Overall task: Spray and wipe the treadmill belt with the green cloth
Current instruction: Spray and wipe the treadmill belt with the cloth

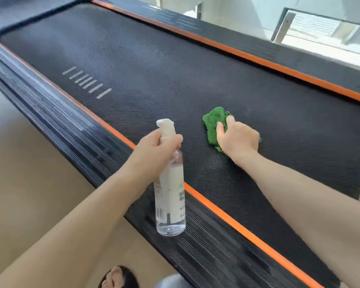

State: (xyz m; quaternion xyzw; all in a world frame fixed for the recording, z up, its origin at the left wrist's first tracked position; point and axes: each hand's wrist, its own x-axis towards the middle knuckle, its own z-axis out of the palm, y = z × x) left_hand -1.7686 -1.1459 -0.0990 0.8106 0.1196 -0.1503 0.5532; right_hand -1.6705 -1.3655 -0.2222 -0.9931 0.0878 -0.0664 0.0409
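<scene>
The right hand (238,138) presses and clutches the green cloth (213,125) mid-width on the treadmill belt (154,65). The left hand (154,150) grips the spray bottle (169,194) above the belt's near orange edge.

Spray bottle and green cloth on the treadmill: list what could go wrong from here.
1. The left hand grips the spray bottle only near its neck, hanging over the ribbed side rail; it might slip and drop.
2. The green cloth is bunched under the right hand, so each pass may cover only a narrow strip of the belt.
</scene>
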